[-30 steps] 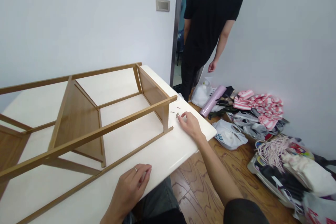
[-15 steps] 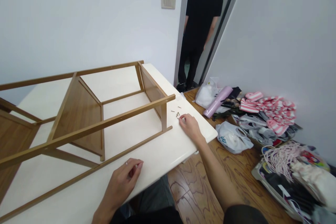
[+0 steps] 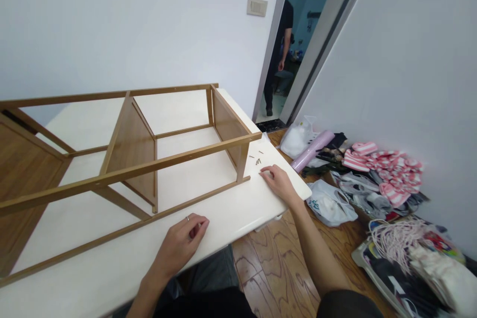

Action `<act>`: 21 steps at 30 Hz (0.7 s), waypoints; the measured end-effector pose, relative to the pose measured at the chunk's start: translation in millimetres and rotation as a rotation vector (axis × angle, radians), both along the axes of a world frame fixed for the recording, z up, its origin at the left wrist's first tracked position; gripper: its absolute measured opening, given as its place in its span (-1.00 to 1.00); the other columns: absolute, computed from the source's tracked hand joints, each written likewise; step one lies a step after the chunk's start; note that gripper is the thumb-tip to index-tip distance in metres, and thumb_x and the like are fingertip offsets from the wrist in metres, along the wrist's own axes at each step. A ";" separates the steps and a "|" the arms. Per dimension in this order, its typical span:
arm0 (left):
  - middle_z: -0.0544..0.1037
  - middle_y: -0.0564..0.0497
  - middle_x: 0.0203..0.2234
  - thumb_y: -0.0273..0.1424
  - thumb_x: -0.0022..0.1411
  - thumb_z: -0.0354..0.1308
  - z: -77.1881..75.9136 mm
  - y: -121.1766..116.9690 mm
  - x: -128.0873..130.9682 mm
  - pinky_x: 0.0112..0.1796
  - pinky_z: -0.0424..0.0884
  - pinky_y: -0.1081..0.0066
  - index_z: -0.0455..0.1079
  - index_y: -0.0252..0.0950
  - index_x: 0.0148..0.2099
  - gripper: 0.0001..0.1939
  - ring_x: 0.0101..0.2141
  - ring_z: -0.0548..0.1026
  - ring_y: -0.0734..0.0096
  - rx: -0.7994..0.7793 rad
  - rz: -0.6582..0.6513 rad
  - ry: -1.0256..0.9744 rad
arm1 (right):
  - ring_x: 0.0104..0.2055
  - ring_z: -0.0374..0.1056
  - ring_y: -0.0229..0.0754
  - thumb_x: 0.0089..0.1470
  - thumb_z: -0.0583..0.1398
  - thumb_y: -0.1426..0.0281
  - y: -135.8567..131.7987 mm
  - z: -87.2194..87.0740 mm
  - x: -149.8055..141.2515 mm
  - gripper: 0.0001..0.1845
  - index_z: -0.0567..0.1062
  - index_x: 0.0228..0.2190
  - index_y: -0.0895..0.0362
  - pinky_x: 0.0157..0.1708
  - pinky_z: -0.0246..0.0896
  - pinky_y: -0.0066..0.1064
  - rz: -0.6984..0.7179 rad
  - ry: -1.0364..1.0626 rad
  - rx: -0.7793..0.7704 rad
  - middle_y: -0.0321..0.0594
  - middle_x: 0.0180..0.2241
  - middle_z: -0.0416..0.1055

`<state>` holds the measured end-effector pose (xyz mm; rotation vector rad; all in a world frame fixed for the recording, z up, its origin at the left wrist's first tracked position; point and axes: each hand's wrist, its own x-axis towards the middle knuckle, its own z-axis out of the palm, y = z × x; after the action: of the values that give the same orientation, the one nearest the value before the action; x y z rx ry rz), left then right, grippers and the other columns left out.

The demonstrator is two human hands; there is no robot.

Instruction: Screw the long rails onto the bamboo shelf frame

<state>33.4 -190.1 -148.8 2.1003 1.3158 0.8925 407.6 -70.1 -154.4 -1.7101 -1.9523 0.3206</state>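
Wood: locate shelf frame (image 3: 138,141) on its side across white tabletop (image 3: 223,213), beside loose metal fasteners (image 3: 258,161). Observe right hand (image 3: 282,185) near fasteners, fingers bent; cannot tell if gripping anything. Observe left hand (image 3: 178,246) loosely curled near tabletop edge, palm hidden; cannot tell if holding anything. Caution: risk of scattering or dropping fasteners through careless finger sweep or jolted frame. Check containers: in bin (image 3: 367,272), pale pink cord and crumpled fabric; in plastic bag (image 3: 330,203), unidentifiable contents.

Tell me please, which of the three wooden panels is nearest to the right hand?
The end panel, beside the small screws on the white tabletop. The middle panel and the leftmost panel are both farther from the right hand.
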 end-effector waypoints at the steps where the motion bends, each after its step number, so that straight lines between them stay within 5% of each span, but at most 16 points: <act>1: 0.60 0.05 -0.36 -0.23 0.51 0.09 0.7 -0.3 -0.1 -0.30 0.40 0.44 0.53 -0.21 -0.14 -0.75 -0.44 0.50 0.46 -0.016 0.004 -0.004 | -0.07 0.50 -0.14 0.36 0.25 0.20 1.2 0.3 0.8 -0.69 0.52 0.00 0.13 -0.04 0.50 -0.15 0.011 0.000 -0.016 -0.14 -0.01 0.52; 8: 0.61 0.03 -0.41 -0.16 0.38 0.21 20.0 7.7 15.0 -0.29 0.41 0.38 0.60 -0.19 -0.20 -0.75 -0.44 0.43 0.38 -0.308 0.071 -0.216 | -0.13 0.48 -0.16 0.37 0.23 0.18 -2.0 12.6 -4.7 -0.68 0.51 -0.03 0.15 -0.10 0.48 -0.20 0.049 0.069 -0.051 -0.16 -0.07 0.51; 14: 0.68 -0.15 -0.08 0.01 0.37 0.17 22.3 35.1 80.6 -0.24 0.62 0.30 0.45 -0.26 0.20 -0.46 -0.23 0.66 0.27 -0.503 -0.026 -0.520 | -0.42 0.29 -0.21 0.41 0.09 0.18 -46.2 42.8 -46.5 -0.71 0.50 -0.18 0.09 -0.36 0.26 -0.37 0.205 0.166 -0.014 -0.31 -0.44 0.38; 17: 0.70 -0.24 -0.11 0.15 0.31 0.16 17.2 44.6 106.2 -0.18 0.68 0.20 0.52 -0.36 0.05 -0.35 -0.15 0.70 0.14 -0.588 -0.069 -0.654 | -0.39 0.30 -0.20 0.39 0.11 0.25 -64.3 47.7 -72.5 -0.79 0.50 -0.20 0.07 -0.33 0.24 -0.36 0.288 0.173 -0.002 -0.31 -0.42 0.38; 21: 0.71 -0.26 -0.16 0.19 0.22 0.26 15.4 44.8 107.0 -0.14 0.69 0.16 0.57 -0.39 -0.10 -0.34 -0.12 0.71 0.06 -0.656 -0.069 -0.752 | -0.33 0.33 -0.16 0.39 0.11 0.31 -75.5 47.8 -89.5 -0.82 0.51 -0.20 0.07 -0.26 0.28 -0.32 0.335 0.159 0.033 -0.26 -0.37 0.40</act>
<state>140.4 -145.3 -133.4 1.1281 0.9356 0.9223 318.1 -145.6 -106.6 -1.2904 -2.1065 0.5239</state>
